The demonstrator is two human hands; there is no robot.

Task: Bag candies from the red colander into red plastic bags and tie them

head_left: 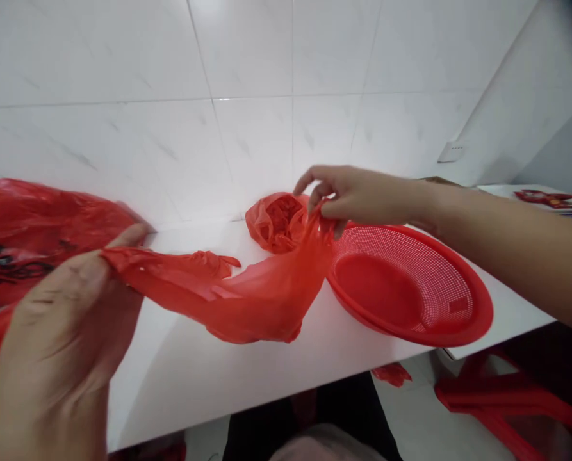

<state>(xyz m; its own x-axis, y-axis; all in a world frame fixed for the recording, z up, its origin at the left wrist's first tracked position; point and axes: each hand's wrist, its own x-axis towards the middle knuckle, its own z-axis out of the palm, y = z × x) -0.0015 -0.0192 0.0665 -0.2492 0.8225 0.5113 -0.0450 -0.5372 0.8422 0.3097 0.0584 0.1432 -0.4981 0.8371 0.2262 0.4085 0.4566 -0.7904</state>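
A thin red plastic bag (257,304) hangs stretched between my two hands above the white table. My left hand (69,320), close to the camera, pinches one end between thumb and fingers. At the other end, my right hand (343,195) grips the gathered plastic, its index finger raised a little. Behind the bag, a crumpled red bag (276,221) rests against the wall. A smaller red plastic piece (213,262) lies partly hidden behind the held bag. Under my right forearm sits a round red plastic basket (382,288) with perforated sides.
Large red bags with black print (50,237) fill the left side. The white table (209,384) meets a tiled wall (247,141). Below its front edge are a red stool (497,390) and a red plastic scrap (392,374) on the floor. Printed packets (545,197) lie far right.
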